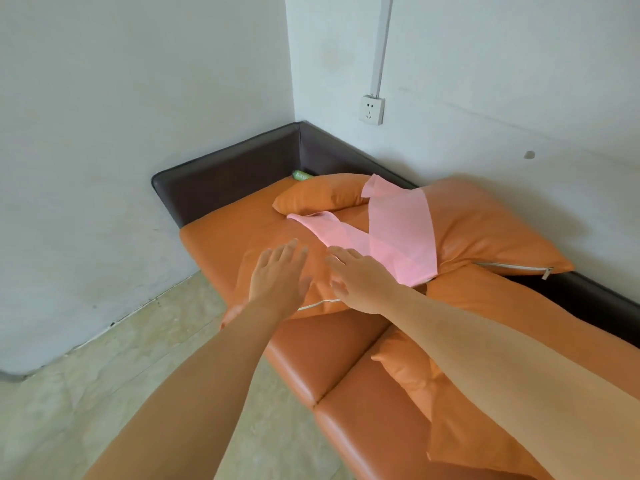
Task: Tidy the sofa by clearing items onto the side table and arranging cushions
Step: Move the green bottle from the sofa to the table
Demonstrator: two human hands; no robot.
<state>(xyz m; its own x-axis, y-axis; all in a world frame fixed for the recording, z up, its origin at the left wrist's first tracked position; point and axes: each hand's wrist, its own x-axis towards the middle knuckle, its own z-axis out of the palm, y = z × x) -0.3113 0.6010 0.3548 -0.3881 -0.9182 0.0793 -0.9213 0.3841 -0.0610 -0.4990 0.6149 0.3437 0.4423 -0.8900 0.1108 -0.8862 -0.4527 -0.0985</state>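
An orange sofa (332,344) with a dark brown back and armrest fills the room's corner. Several orange cushions lie loose on it. My left hand (278,275) and my right hand (360,282) reach out side by side with straight fingers over the near cushion (311,247), which shows a white zip at its front edge. A pink cloth (398,233) is draped across the cushions just beyond my right hand. A second cushion (322,195) lies toward the corner, a third (485,230) leans at the right. A small green item (300,175) sits in the back corner, partly hidden.
A fourth orange cushion (450,393) lies under my right forearm at the sofa's near end. White walls meet behind the sofa, with a socket (371,109) and cable duct on the right wall. Beige tiled floor (104,393) lies to the left. No side table is in view.
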